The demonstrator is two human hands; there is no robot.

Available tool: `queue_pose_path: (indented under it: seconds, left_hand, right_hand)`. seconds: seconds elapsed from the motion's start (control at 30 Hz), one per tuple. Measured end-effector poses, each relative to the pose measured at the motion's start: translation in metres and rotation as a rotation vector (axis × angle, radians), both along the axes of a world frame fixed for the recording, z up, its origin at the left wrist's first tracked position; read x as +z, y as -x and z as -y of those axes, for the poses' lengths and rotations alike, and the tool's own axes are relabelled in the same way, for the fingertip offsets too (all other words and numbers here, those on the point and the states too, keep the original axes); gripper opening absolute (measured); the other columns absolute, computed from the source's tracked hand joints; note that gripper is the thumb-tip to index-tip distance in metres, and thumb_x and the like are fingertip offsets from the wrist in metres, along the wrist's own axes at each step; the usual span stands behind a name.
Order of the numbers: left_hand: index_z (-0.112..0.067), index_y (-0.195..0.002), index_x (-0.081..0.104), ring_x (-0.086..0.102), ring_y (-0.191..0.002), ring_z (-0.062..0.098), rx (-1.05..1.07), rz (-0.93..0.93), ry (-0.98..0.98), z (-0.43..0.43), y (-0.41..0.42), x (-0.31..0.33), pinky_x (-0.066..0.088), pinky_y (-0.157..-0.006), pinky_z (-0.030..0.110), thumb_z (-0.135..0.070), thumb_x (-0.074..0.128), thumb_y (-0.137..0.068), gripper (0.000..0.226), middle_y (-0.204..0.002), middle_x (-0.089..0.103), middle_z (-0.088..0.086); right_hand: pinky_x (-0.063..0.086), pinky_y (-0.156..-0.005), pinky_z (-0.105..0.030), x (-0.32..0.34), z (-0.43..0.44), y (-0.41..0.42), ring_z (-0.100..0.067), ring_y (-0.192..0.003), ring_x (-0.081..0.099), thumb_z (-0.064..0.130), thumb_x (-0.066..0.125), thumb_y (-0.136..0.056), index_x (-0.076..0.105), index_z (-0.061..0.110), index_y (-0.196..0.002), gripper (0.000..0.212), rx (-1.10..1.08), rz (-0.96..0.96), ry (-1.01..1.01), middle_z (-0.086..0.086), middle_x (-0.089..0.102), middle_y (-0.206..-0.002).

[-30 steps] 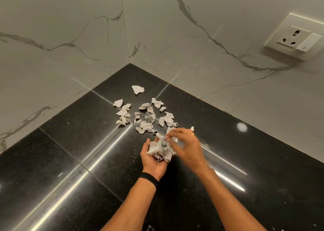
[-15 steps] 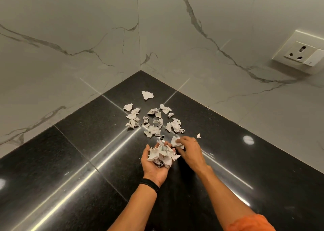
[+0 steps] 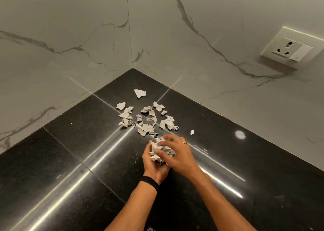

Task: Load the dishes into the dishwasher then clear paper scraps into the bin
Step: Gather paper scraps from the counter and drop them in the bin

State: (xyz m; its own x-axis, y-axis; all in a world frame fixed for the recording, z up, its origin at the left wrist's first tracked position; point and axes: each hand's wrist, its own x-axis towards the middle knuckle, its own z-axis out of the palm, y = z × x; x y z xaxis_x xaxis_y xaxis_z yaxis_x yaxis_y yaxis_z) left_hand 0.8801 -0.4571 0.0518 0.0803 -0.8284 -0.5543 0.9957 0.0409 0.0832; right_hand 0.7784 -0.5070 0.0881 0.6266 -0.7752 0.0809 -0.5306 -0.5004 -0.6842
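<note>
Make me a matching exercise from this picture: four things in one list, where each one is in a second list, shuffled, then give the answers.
Things
1. socket
2. black wristband
3. ring
4. bunch of paper scraps

Places
a. around the wrist of the left hand
b. on the marble wall, upper right
c. cupped in the left hand
d. on a finger of the right hand

Pairs: 1-b, 2-a, 3-d, 4-c
</note>
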Motion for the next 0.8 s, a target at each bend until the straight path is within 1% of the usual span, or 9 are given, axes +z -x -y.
queue_pose_path:
  seconds: [0.1,0.2,0.27,0.37,0.43,0.5,0.6,0.7,0.8]
  left_hand:
    - [-0.007,-0.135,0.062,0.063,-0.116,0.033,0.009,-0.003,0.012,0.002,-0.001,0.001,0.047,-0.107,0.045,-0.046,0.057,-0.095,0.056,-0.125,0.065,0.017]
    - [-0.004,-0.139,0.058,0.05,-0.136,0.037,-0.014,-0.016,0.035,0.003,-0.003,0.0,0.038,-0.114,0.054,-0.049,0.054,-0.096,0.063,-0.142,0.056,0.02]
    - [-0.003,-0.138,0.059,0.051,-0.135,0.036,-0.007,-0.029,0.024,0.004,-0.005,0.001,0.037,-0.114,0.058,-0.048,0.055,-0.095,0.063,-0.144,0.055,0.019]
    - [-0.002,-0.13,0.065,0.063,-0.118,0.034,0.008,-0.005,0.001,0.002,-0.01,0.0,0.037,-0.114,0.059,-0.046,0.054,-0.096,0.057,-0.133,0.061,0.02]
    - [-0.002,-0.121,0.072,0.063,-0.116,0.034,0.007,-0.001,0.006,0.003,-0.013,-0.002,0.035,-0.115,0.059,-0.045,0.053,-0.096,0.054,-0.127,0.065,0.02]
    - [-0.001,-0.124,0.07,0.063,-0.117,0.036,0.018,0.016,-0.003,0.003,-0.015,-0.002,0.036,-0.114,0.06,-0.044,0.055,-0.095,0.054,-0.128,0.064,0.021]
    - [-0.001,-0.136,0.06,0.063,-0.116,0.036,0.03,0.03,-0.008,0.002,-0.017,-0.002,0.037,-0.113,0.061,-0.043,0.057,-0.092,0.061,-0.133,0.06,0.021]
    - [0.0,-0.133,0.062,0.07,-0.105,0.038,0.018,0.051,-0.017,0.0,-0.015,0.0,0.041,-0.109,0.059,-0.045,0.053,-0.095,0.059,-0.127,0.065,0.022]
    - [-0.003,-0.14,0.057,0.062,-0.121,0.038,-0.004,0.045,0.002,-0.003,-0.015,-0.002,0.04,-0.112,0.056,-0.045,0.053,-0.095,0.062,-0.14,0.057,0.02]
  right_hand:
    - [0.043,-0.097,-0.025,0.006,0.013,0.002,0.006,-0.121,0.047,0.065,0.059,-0.092,0.075,0.039,-0.112,0.037,-0.082,0.165,-0.11,0.027,0.058,-0.127]
    - [0.054,-0.092,-0.039,0.003,0.041,0.008,-0.005,-0.11,0.061,0.058,0.06,-0.095,0.075,0.035,-0.108,0.031,-0.213,0.244,-0.157,0.023,0.066,-0.115]
    - [0.052,-0.097,-0.043,-0.009,0.07,0.02,-0.013,-0.111,0.062,0.043,0.064,-0.097,0.073,0.03,-0.116,0.024,-0.284,0.089,-0.104,0.013,0.068,-0.118]
    - [0.038,-0.109,-0.038,-0.036,0.108,0.043,-0.026,-0.124,0.054,0.024,0.065,-0.098,0.067,0.021,-0.132,0.034,-0.313,-0.281,0.024,-0.004,0.062,-0.134]
    - [0.039,-0.106,-0.036,-0.05,0.119,0.051,-0.03,-0.12,0.053,0.018,0.064,-0.099,0.068,0.017,-0.13,0.032,-0.29,-0.367,0.051,-0.007,0.062,-0.132]
    - [0.043,-0.097,-0.035,-0.056,0.119,0.052,-0.028,-0.109,0.058,0.012,0.063,-0.098,0.074,0.013,-0.119,0.023,-0.249,-0.368,0.112,-0.006,0.065,-0.117]
    - [0.052,-0.089,-0.034,-0.048,0.107,0.042,-0.02,-0.096,0.065,0.011,0.067,-0.094,0.076,0.016,-0.105,0.015,-0.279,-0.264,0.077,-0.001,0.068,-0.103]
    - [0.058,-0.087,-0.028,-0.022,0.079,0.024,-0.003,-0.091,0.068,0.015,0.075,-0.091,0.075,0.024,-0.105,0.017,-0.4,0.087,-0.169,0.01,0.072,-0.1]
    - [0.06,-0.08,-0.024,0.013,0.04,0.006,-0.007,-0.091,0.072,0.013,0.079,-0.088,0.075,0.021,-0.107,0.021,-0.193,0.33,-0.353,0.006,0.076,-0.099]
